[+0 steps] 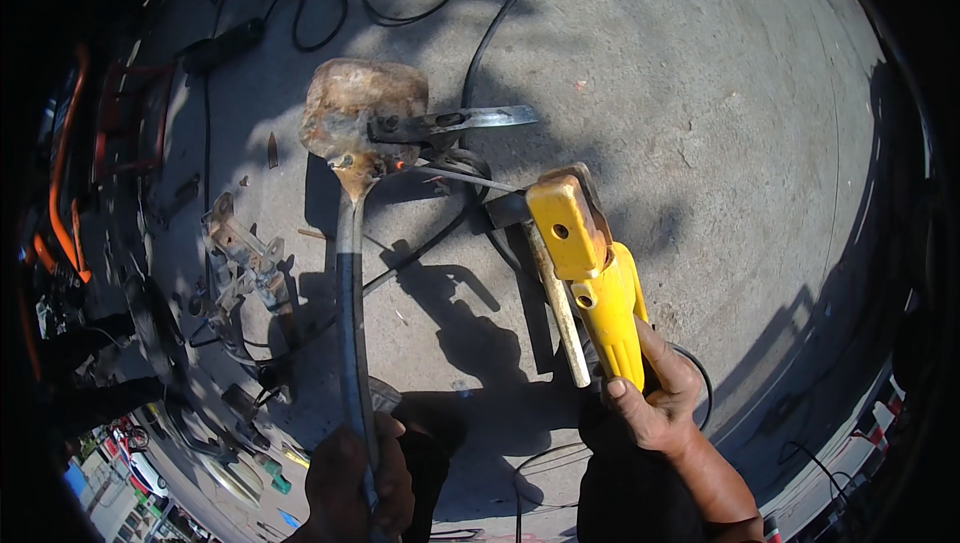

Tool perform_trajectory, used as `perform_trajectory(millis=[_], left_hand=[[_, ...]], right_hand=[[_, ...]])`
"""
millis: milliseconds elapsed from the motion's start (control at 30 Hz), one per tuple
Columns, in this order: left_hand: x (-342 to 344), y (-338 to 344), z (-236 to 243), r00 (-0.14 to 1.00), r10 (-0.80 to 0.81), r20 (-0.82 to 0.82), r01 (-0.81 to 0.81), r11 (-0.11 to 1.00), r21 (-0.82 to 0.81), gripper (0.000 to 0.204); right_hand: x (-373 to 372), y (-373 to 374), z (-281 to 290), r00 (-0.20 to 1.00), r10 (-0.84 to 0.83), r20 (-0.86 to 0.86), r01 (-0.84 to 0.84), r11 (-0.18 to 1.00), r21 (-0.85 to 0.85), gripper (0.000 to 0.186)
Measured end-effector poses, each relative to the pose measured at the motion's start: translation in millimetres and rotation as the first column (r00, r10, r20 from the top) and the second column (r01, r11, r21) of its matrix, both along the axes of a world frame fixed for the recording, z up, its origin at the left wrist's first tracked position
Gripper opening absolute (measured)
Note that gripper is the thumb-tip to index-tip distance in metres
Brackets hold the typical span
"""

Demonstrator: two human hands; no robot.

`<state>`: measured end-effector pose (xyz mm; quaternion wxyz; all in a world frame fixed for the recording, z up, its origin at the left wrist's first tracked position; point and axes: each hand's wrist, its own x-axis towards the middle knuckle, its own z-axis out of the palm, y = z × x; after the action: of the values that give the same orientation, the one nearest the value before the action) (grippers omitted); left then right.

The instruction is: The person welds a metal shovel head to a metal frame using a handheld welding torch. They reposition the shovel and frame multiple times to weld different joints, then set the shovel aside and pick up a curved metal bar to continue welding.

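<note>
My left hand is wrapped round the lower end of a long grey metal bar, held upright. A rusty, rounded metal plate sits at its top, with a rough brownish joint between them. A metal clamp grips the plate's right side. My right hand is closed round the handle of a yellow welding electrode holder. From its head a thin electrode points left toward the joint. An orange glow shows near its tip; contact cannot be told.
A hammer with a pale handle lies on the concrete floor below the electrode holder. Rusty metal parts lie left of the bar. Black cables run across the ground. Orange tubing stands at the far left.
</note>
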<state>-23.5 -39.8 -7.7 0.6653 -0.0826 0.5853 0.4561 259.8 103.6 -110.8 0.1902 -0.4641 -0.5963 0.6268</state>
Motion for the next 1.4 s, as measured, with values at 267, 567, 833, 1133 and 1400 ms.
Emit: perform_trajectory(millis=[267, 567, 833, 1133, 1400], left_hand=[[5.8, 3.9, 0.9, 0.998, -0.022, -0.059, 0.023, 1.0, 0.012, 0.049], [5.2, 2.5, -2.0, 0.997, -0.04, -0.065, 0.046, 0.995, 0.089, 0.047], [3.1, -2.2, -5.9, 1.0, -0.001, -0.02, 0.003, 0.992, 0.127, 0.045], [3.5, -2.5, -4.9, 0.999, -0.017, -0.034, 0.021, 0.991, 0.13, 0.045], [2.1, -4.0, -5.2, 1.0, -0.001, -0.017, 0.004, 0.991, 0.135, 0.045]], right_hand=[[-4.7, 1.0, -0.4, 1.0, 0.028, -0.001, -0.028, 0.999, 0.043, 0.061], [-4.4, 0.2, -3.6, 1.0, 0.028, -0.004, -0.027, 0.999, 0.025, 0.061], [-7.1, 0.7, -2.4, 0.999, 0.032, -0.01, -0.032, 0.999, 0.013, 0.061], [-8.1, 1.3, -2.7, 0.999, 0.04, -0.004, -0.04, 0.999, 0.031, 0.061], [-6.4, -2.0, -2.8, 1.0, 0.019, -0.009, -0.019, 1.0, -0.016, 0.062]])
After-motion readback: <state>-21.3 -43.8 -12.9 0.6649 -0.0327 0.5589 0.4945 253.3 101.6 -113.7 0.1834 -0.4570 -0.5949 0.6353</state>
